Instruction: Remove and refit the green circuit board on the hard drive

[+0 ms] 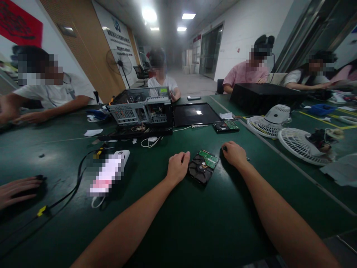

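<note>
A hard drive point(203, 166) lies flat on the green table in front of me, its green circuit board and black casing facing up. My left hand point(177, 168) rests at the drive's left edge with its fingers curled; whether anything is inside them is hidden. To the right of the drive, my right hand point(234, 153) lies on the table, closed. A dark end shows at its fingertips and a thin tip sticks out by the wrist, but the thing itself is mostly covered. Beyond the hands lies a second hard drive point(226, 126).
An opened computer case point(139, 111) stands behind, with a black panel point(195, 113) beside it. At right are white fan parts point(264, 124) and a black case point(262, 97). A phone point(108, 173), a cable point(79, 175) and another person's hand point(19, 190) are at left. Several people sit around.
</note>
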The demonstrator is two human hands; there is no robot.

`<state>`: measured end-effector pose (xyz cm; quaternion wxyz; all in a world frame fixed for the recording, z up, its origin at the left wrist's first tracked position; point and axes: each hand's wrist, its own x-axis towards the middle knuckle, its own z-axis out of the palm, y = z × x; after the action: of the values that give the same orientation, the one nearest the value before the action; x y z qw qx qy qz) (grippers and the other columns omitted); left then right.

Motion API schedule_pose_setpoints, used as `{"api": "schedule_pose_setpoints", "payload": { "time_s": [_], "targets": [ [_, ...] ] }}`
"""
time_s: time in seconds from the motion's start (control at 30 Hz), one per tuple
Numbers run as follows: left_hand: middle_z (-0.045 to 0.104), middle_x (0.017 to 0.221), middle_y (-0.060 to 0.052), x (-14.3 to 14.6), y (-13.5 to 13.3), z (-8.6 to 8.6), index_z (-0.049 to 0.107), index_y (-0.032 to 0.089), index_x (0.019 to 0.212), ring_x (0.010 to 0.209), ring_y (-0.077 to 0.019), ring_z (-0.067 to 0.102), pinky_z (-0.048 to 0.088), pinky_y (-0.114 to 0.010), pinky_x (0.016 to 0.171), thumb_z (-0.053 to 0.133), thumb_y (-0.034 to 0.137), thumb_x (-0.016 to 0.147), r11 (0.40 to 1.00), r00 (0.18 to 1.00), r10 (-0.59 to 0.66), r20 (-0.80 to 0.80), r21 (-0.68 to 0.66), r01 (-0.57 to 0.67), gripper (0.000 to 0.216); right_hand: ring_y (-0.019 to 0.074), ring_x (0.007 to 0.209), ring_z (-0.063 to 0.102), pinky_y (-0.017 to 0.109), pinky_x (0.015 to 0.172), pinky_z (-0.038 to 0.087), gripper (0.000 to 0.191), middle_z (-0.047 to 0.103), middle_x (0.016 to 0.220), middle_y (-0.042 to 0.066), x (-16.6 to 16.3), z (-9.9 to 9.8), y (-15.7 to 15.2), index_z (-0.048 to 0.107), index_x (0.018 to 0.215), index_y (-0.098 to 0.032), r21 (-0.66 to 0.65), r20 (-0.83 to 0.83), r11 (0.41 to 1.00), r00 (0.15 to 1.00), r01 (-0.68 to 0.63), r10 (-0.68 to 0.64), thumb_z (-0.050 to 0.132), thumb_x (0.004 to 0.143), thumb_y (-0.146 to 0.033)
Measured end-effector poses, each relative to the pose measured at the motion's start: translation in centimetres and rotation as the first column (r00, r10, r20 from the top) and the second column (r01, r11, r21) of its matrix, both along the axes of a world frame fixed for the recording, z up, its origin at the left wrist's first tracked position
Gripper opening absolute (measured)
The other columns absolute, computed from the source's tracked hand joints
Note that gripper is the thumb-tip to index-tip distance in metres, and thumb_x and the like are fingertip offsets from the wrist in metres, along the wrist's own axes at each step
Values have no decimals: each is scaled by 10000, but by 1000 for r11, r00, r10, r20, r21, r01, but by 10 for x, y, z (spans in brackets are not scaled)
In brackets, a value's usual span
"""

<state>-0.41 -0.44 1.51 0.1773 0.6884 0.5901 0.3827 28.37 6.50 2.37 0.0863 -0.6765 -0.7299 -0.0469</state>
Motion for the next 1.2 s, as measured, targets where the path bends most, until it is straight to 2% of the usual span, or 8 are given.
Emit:
{"api": "schedule_pose_setpoints", "payload": {
  "time_s": [0.17, 0.37, 0.5, 0.6, 0.73, 0.9, 1.1, 1.2],
  "targets": [
    [762, 967, -45, 1, -2, 3, 735, 228, 1005, 917, -208, 701, 494, -311, 851, 390, 492, 1049, 991, 987, -136, 83, 9, 135, 437, 259, 974, 668, 338, 767, 474, 273, 657, 1187, 105, 3, 1, 1, 709, 1125, -252, -24, -10, 999, 999, 31, -32, 509, 976, -362],
    [772, 837, -36, 1, -4, 0, 743, 203, 924, 801, -207, 723, 512, -311, 797, 400, 561, 1032, 994, 983, -95, 157, -28, 101, 508, 272, 987, 677, 349, 794, 481, 288, 657, 1193, 146, 4, 3, 0, 695, 1122, -202, -70, 7, 996, 998, 64, -63, 506, 979, -364],
    [727, 667, -3, 1, -3, -5, 719, 198, 902, 702, -192, 711, 510, -295, 744, 388, 538, 1041, 991, 976, -111, 186, -55, 123, 494, 291, 1012, 676, 343, 794, 470, 275, 696, 1155, 167, -1, 11, -4, 702, 1086, -175, -135, -9, 991, 1000, 17, -18, 534, 959, -353],
    [748, 755, 4, 1, -1, -8, 704, 216, 880, 711, -175, 693, 495, -286, 730, 444, 430, 1039, 990, 985, -139, 103, -16, 142, 373, 264, 965, 686, 311, 764, 456, 249, 741, 1072, 138, -3, 22, -7, 720, 1046, -190, -169, -36, 985, 999, -19, 13, 572, 936, -358],
    [763, 946, -8, 0, 3, -12, 697, 234, 1043, 938, -206, 688, 502, -328, 870, 541, 243, 978, 989, 990, -142, 18, 30, 142, 168, 200, 766, 672, 274, 660, 431, 247, 756, 847, 89, -3, 38, -14, 750, 836, -190, -276, -246, 955, 969, -105, 36, 582, 908, -355],
    [732, 1096, -29, 0, 3, -15, 666, 240, 1176, 1089, -245, 631, 478, -406, 1001, 630, 142, 876, 986, 983, -152, -101, 48, 158, 318, 134, 514, 542, 251, 515, 379, 252, 665, 588, 36, -6, 47, -23, 739, 764, -159, -424, -583, 873, 811, -242, -59, 597, 850, -348],
    [703, 1146, -45, 1, 2, -13, 621, 242, 1270, 1127, -264, 601, 472, -443, 1026, 640, 149, 850, 986, 977, -164, -138, 6, 166, 431, 99, 416, 418, 242, 424, 263, 285, 586, 501, 19, -7, 46, -25, 728, 718, -138, -448, -638, 863, 760, -236, -124, 635, 793, -397],
    [687, 1176, -53, 1, 2, -11, 602, 241, 1293, 1148, -274, 585, 467, -456, 1036, 647, 166, 845, 984, 971, -175, -164, 3, 178, 456, 96, 417, 416, 239, 415, 254, 269, 606, 525, 26, -7, 42, -24, 719, 733, -143, -429, -687, 863, 717, -268, -118, 642, 792, -394]
  ]
}}
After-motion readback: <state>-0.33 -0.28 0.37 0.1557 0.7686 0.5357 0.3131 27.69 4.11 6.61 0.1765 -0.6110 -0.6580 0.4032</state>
